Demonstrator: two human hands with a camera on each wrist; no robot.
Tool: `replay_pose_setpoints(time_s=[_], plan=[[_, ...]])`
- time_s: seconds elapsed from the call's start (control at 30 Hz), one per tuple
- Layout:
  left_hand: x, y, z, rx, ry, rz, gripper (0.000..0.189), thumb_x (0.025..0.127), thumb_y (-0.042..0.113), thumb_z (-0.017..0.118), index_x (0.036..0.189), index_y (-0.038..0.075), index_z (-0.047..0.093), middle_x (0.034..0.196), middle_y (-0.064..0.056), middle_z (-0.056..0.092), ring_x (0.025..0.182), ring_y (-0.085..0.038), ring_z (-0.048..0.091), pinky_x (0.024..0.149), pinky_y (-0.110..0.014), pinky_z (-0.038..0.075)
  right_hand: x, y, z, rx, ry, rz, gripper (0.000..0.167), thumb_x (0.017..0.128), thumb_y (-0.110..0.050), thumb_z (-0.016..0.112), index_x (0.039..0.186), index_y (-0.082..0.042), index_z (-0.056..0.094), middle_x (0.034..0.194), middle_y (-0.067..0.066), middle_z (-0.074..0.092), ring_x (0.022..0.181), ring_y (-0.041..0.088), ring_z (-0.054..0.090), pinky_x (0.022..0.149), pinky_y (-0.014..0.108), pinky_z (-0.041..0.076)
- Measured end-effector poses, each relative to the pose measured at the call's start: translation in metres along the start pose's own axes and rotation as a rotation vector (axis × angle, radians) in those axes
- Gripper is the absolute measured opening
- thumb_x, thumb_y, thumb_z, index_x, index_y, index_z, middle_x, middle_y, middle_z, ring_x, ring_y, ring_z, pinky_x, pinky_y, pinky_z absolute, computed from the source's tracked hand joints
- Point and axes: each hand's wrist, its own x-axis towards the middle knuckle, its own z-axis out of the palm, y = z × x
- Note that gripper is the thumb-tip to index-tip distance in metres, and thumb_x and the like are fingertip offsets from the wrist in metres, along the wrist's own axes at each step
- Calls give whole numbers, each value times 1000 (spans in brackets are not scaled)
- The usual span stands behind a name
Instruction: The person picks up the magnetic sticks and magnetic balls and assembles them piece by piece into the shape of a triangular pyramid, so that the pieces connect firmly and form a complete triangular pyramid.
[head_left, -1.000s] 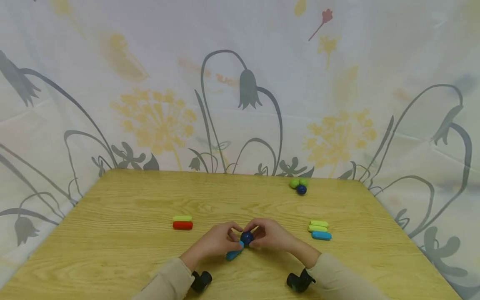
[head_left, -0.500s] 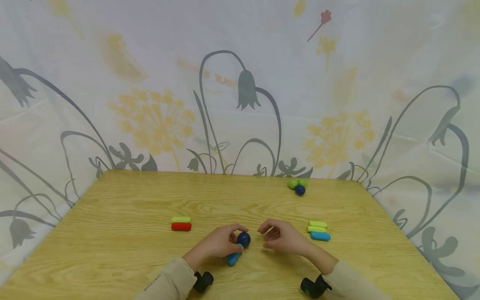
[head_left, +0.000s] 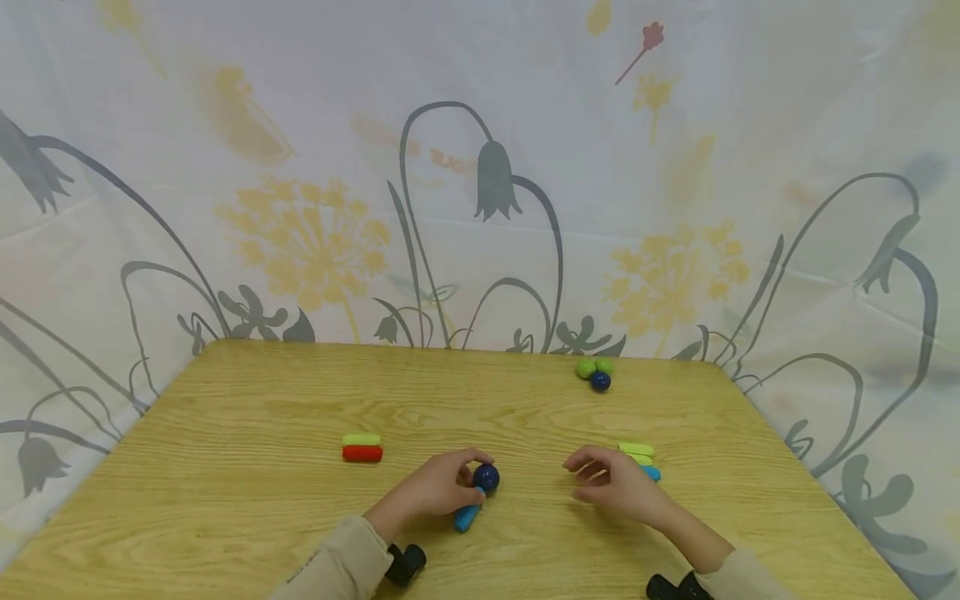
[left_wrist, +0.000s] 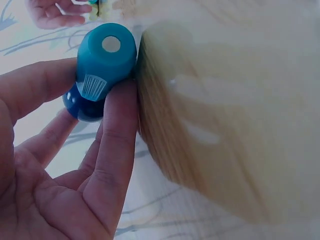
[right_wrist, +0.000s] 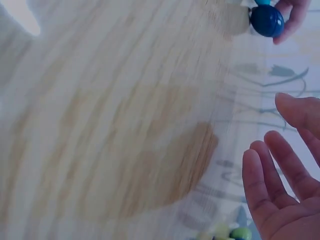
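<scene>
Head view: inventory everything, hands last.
Woodgrain table: one, yellowish, foreground
Floral backdrop: one, whitish, behind table
Green balls: two, lime, far right
Far ball: one, navy, beside these
Yellow rods: three, lemon, one left, two right
Red rod: one, bright, left
Blue rod: one, azure, right
Held rod: one, blue, centre
Held ball: one, navy, at held rod's end
Wrist cameras: two, black, at wrists
Sleeves: two, beige, forearms
Left hand: one, bare, pinching held rod
Right hand: one, bare, beside blue rod

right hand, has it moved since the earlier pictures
Yes: in the head view, the right hand has moved rightward across the table, now partly hiding the rightmost blue stick.
</scene>
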Motion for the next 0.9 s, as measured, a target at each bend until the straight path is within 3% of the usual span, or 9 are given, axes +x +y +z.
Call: replay_pose_setpoints(time_s=[0.4,0.9], plan=[[1,-5,-1,-31,14,-11,43,85,12,69,126,10,55,92,-4,55,80,-20,51,69,-40,43,-21,11,-18,-40,87,55,30,83,-9,70,108,3,60,106,17,59,94,33,56,74,28,49],[1,-6,-1,-57,7,-17,44,85,11,68,126,8,53,86,-4,53,73,-19,48,63,-35,39,-40,18,-33,-94,198,132,30,83,-12,70,108,2,61,104,13,62,95,31,56,72,25,49]])
